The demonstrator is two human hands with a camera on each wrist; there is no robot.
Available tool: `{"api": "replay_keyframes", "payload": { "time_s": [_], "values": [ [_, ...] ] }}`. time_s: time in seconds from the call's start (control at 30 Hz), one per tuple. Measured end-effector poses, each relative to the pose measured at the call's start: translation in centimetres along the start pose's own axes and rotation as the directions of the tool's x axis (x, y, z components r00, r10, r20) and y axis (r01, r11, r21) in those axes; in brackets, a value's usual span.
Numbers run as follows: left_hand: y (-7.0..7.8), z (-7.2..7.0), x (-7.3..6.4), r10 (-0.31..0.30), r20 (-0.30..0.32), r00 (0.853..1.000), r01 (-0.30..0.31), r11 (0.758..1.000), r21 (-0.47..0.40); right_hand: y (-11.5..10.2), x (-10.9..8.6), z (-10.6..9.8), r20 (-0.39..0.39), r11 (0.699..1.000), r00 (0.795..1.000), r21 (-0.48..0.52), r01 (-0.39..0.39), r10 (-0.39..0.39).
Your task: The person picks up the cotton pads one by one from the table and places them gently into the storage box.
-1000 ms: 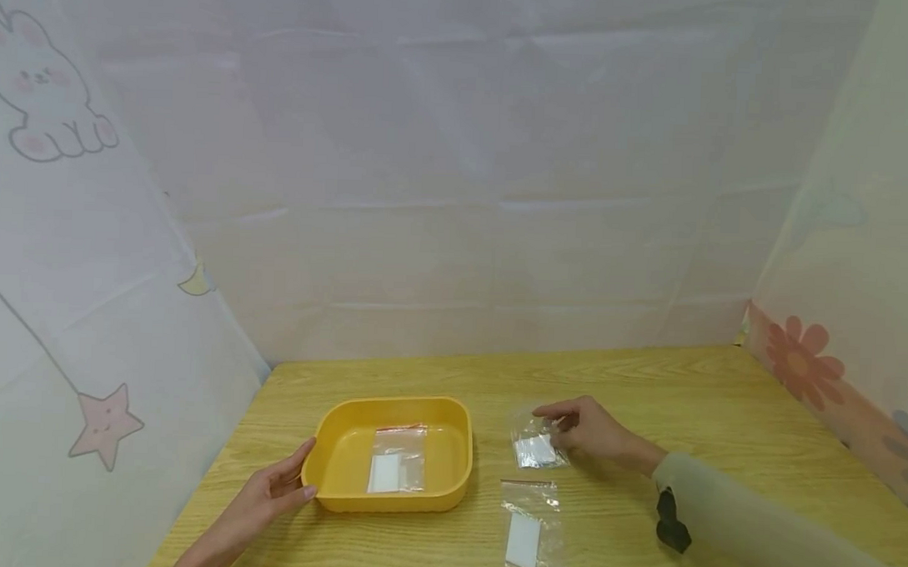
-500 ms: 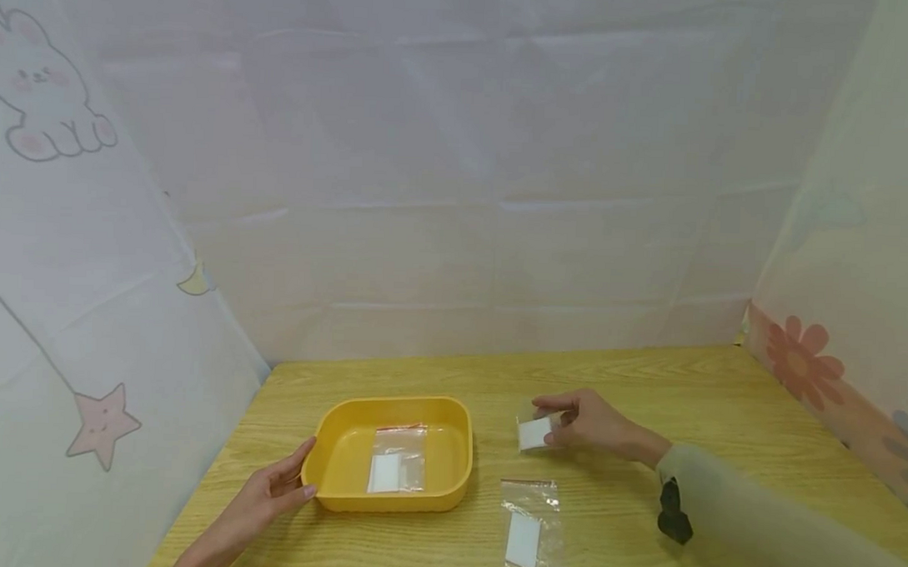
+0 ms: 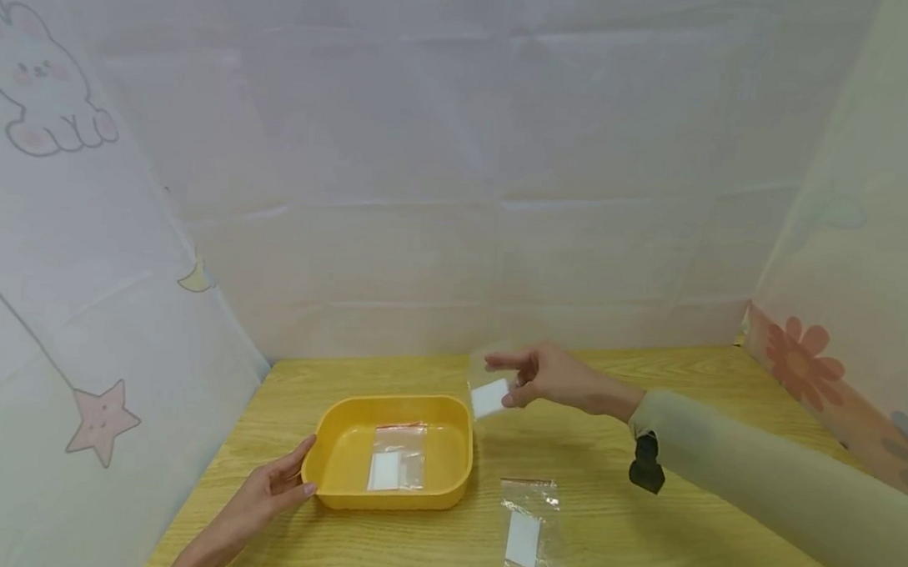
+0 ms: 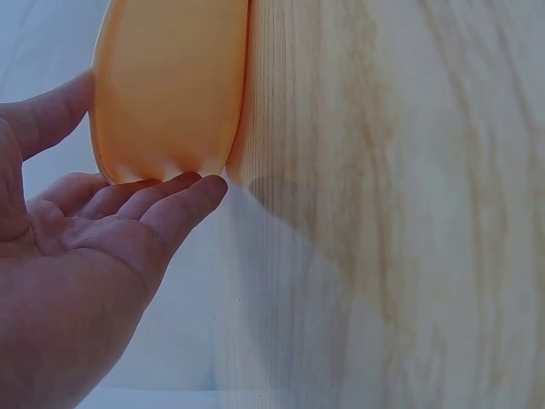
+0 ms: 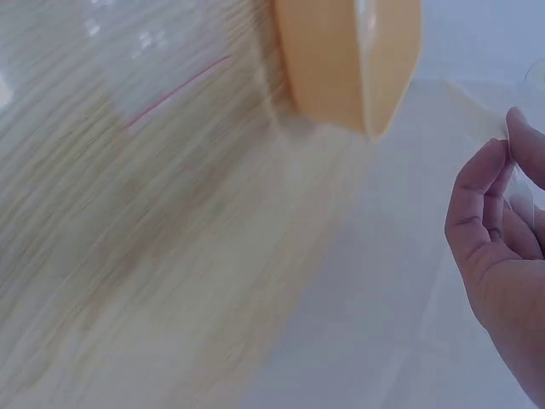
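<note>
In the head view my right hand (image 3: 559, 379) pinches a small clear zip bag with a white card-like piece (image 3: 489, 398) inside. It holds the bag up above the table, right at the far right corner of the yellow plastic bin (image 3: 394, 502). The right wrist view shows thumb and fingertips together on the thin clear film. My left hand (image 3: 270, 486) rests against the bin's left end. Its straight fingers (image 4: 183, 209) touch the outer wall and the thumb touches near the rim. Inside the bin lies a similar bag (image 3: 397, 458) with a white piece and a red seal line.
Another clear zip bag (image 3: 530, 528) with a white piece lies flat on the wooden table (image 3: 641, 507), to the right of the bin. Pale printed curtains stand behind and at both sides of the table. A dark bow (image 3: 646, 463) hangs from the right sleeve.
The right hand has lifted the bag off the table and carried it left and up, to beside the bin's far right corner. Left hand and bin have stayed put.
</note>
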State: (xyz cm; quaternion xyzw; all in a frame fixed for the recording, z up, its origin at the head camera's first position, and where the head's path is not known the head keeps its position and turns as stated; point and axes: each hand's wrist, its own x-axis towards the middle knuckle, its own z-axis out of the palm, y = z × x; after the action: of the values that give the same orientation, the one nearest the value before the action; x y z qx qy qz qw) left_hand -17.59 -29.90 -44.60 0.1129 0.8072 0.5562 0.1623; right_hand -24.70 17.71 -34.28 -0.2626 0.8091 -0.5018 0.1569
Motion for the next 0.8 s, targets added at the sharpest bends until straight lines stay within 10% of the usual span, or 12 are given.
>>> {"api": "replay_keyframes", "payload": {
  "time_s": [0.33, 0.8],
  "values": [
    [0.1, 0.1, 0.4, 0.015, 0.008, 1.000, -0.015, 1.000, -0.004, -3.4, 3.5, 4.6, 0.125, 0.995, 0.992, 0.096, -0.036, 0.024],
    [0.0, 0.0, 0.3, 0.026, 0.027, 0.999, -0.025, 0.999, -0.029, -2.0, 6.7, 11.9, 0.128, 0.958, 0.983, 0.239, -0.161, 0.134]
  ]
}}
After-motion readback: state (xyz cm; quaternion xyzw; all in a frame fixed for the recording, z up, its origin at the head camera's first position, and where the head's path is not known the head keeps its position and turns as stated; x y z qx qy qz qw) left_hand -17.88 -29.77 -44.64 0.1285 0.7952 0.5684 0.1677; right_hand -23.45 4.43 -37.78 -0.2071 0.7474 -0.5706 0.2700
